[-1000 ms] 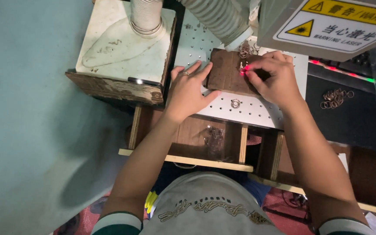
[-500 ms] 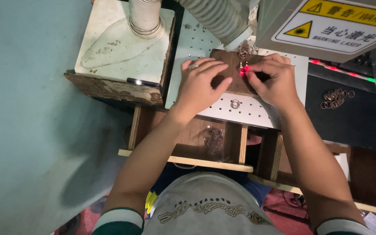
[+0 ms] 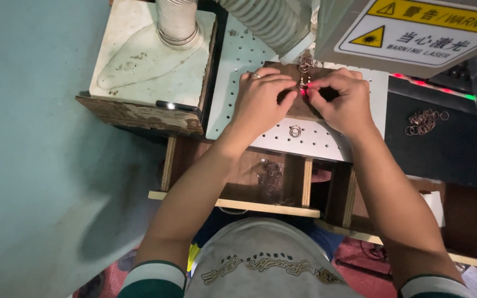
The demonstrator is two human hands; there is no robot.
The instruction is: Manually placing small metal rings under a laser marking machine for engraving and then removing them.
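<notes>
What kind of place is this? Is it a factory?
Probably a small workshop with a laser marking machine. A yellow warning sign hangs on the machine, a ribbed hose runs beside it, and both hands work on small metal rings over a perforated plate.

- Flat brown wooden block (image 3: 299,105) lit by a small red light spot (image 3: 303,92)
- White metal plate dotted with rows of small holes (image 3: 310,140)
- Yellow-and-white warning sticker with a black triangle (image 3: 415,25)
- Pile of coppery metal rings (image 3: 423,121) on a black mat (image 3: 443,160)
- Pale grey ribbed hose (image 3: 266,19)
- Teal painted floor (image 3: 28,154)
</notes>
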